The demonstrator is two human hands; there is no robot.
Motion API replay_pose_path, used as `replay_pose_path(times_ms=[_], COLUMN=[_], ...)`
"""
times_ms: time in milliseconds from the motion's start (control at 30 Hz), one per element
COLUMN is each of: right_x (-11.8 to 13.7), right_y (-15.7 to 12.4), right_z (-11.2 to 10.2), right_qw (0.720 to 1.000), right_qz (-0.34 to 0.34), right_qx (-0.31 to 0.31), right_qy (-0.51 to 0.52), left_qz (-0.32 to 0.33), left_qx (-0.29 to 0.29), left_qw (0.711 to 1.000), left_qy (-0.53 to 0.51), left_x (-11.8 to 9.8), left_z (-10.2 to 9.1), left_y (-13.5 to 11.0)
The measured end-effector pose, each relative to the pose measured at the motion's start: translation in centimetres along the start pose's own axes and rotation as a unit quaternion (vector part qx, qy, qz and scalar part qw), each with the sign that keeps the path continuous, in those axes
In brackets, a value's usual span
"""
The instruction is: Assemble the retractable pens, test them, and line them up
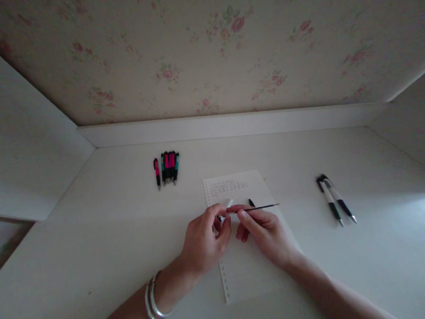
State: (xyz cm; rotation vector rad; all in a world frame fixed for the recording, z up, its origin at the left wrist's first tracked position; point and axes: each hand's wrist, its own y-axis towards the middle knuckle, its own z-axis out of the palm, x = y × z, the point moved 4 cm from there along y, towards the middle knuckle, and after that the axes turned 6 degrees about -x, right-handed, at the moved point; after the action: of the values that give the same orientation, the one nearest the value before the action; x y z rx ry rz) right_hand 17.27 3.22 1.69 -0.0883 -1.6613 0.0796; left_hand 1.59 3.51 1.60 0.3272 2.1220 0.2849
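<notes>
My right hand pinches a thin dark pen refill between thumb and fingers. The refill lies nearly level, its tip pointing right. Close beside it, my left hand is closed, with a white pen barrel showing above its fingers; the rest is mostly hidden. The fingertips of both hands nearly meet. Under them lies a sheet of paper with punched holes down its left edge and handwriting near the top. A small black pen part shows just behind my right fingers, partly covered.
Several pink and teal pens lie side by side at the back left, with one pink pen slightly apart. Two white-barrelled pens rest at the right. A white ledge and a floral wall bound the white table.
</notes>
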Motion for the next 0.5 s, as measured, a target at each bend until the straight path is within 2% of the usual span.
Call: replay_pose_path(times_ms=[300,500], right_x=[-0.20,-0.75], right_y=[-0.18,-0.25], right_z=[0.08,0.10], right_qw=[1.000,0.999], right_qz=[-0.010,-0.015], right_qx=[0.007,-0.016], right_qy=[-0.016,-0.025], left_qz=[0.001,-0.002], left_qx=[0.005,-0.001], left_qw=[1.000,0.999], left_qy=[0.008,0.033], left_x=[0.08,0.22], left_z=[0.15,0.18], left_y=[-0.02,-0.11])
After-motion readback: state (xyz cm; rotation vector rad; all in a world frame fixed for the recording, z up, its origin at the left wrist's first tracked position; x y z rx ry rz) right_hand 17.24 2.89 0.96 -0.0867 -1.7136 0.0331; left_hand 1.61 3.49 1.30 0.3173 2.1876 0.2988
